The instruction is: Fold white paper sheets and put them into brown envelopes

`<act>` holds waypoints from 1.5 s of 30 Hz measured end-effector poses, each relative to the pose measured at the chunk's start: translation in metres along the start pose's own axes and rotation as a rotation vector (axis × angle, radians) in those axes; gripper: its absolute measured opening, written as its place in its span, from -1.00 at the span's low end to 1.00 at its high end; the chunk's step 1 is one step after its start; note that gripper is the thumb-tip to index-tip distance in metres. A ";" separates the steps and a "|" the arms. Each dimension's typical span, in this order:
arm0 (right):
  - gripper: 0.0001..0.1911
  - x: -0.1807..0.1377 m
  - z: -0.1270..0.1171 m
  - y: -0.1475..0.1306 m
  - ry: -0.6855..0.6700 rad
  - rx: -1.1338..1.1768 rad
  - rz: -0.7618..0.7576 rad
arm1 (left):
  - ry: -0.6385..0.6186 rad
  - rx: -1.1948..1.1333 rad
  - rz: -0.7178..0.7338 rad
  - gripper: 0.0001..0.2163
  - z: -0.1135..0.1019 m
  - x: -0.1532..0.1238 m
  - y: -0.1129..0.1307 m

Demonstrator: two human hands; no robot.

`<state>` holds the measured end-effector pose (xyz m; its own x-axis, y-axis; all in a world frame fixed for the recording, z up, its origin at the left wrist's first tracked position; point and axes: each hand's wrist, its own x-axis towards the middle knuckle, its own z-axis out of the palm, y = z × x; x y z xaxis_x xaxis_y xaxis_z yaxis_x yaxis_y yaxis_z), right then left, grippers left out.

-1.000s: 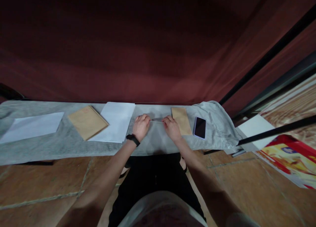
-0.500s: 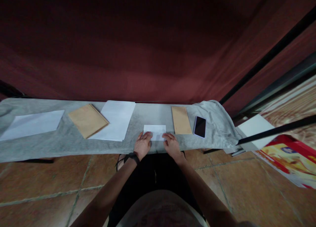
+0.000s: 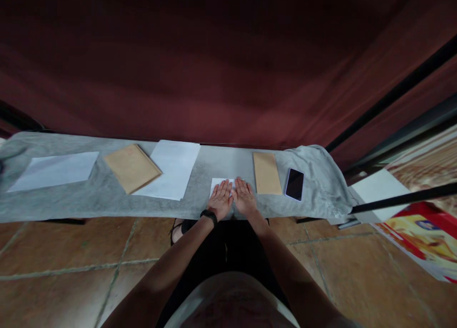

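Note:
A small folded-looking sheet of white paper point(image 3: 215, 182) lies on the grey cloth right in front of me, mostly covered by my palms. My left hand point(image 3: 221, 199) rests flat on it with the fingers stretched forward; a black band circles that wrist. Close beside it, my right hand point(image 3: 244, 197) also lies flat, fingers out, on the paper's right part. Just right of my right hand is a brown envelope point(image 3: 267, 173).
A phone point(image 3: 294, 184) lies right of the envelope. To the left are a stack of white sheets point(image 3: 178, 168), brown envelopes point(image 3: 132, 168) overlapping it, and another white sheet point(image 3: 57, 171). The narrow cloth-covered table point(image 3: 107, 206) backs onto a dark red curtain point(image 3: 221, 104).
Both hands have moved inward from the paper's two side edges and now lie flat over it, almost touching, with fingers straightened. The view has shifted slightly.

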<state>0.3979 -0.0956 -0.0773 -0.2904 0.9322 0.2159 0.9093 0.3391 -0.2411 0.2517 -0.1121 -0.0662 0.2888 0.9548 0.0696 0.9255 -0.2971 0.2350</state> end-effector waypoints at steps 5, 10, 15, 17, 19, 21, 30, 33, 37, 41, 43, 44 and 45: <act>-0.43 0.001 -0.001 0.000 -0.023 -0.010 0.010 | 0.014 0.024 0.064 -0.47 -0.002 -0.002 0.001; -0.40 0.001 0.000 0.001 -0.038 -0.038 -0.013 | 0.022 0.033 0.165 -0.49 -0.005 -0.009 -0.006; -0.39 0.000 -0.001 0.001 -0.065 -0.070 -0.015 | 0.023 0.048 0.237 -0.43 -0.013 -0.022 -0.020; -0.39 0.000 -0.001 0.001 -0.071 -0.076 -0.012 | 0.016 0.057 0.257 -0.40 -0.017 -0.026 -0.025; -0.39 0.000 -0.002 0.000 -0.075 -0.077 -0.010 | 0.013 0.065 0.265 -0.38 -0.019 -0.029 -0.029; -0.40 0.000 -0.002 0.000 -0.075 -0.076 -0.001 | 0.013 0.066 0.263 -0.37 -0.020 -0.030 -0.030; -0.38 -0.012 0.001 0.001 -0.002 -0.037 0.076 | 0.013 0.058 0.255 -0.35 -0.015 -0.034 -0.032; -0.39 -0.019 0.001 0.003 0.032 -0.012 0.104 | 0.039 0.057 0.235 -0.35 -0.013 -0.036 -0.034; -0.42 -0.011 -0.007 0.005 0.005 0.018 0.113 | 0.073 0.063 0.217 -0.35 -0.010 -0.037 -0.037; -0.50 0.018 -0.029 0.004 -0.099 0.021 0.122 | 0.091 0.073 0.228 -0.38 -0.010 -0.037 -0.038; -0.53 0.035 -0.040 0.002 -0.179 0.009 0.146 | 0.100 0.073 0.230 -0.38 -0.010 -0.036 -0.038; -0.54 0.043 -0.045 0.001 -0.221 0.009 0.164 | 0.106 0.070 0.230 -0.38 -0.010 -0.036 -0.039; -0.55 0.050 -0.050 0.001 -0.259 0.013 0.184 | 0.112 0.066 0.230 -0.38 -0.010 -0.036 -0.039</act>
<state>0.3991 -0.0549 -0.0192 -0.1893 0.9786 -0.0802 0.9502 0.1620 -0.2661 0.2029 -0.1349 -0.0684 0.4676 0.8557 0.2214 0.8539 -0.5021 0.1370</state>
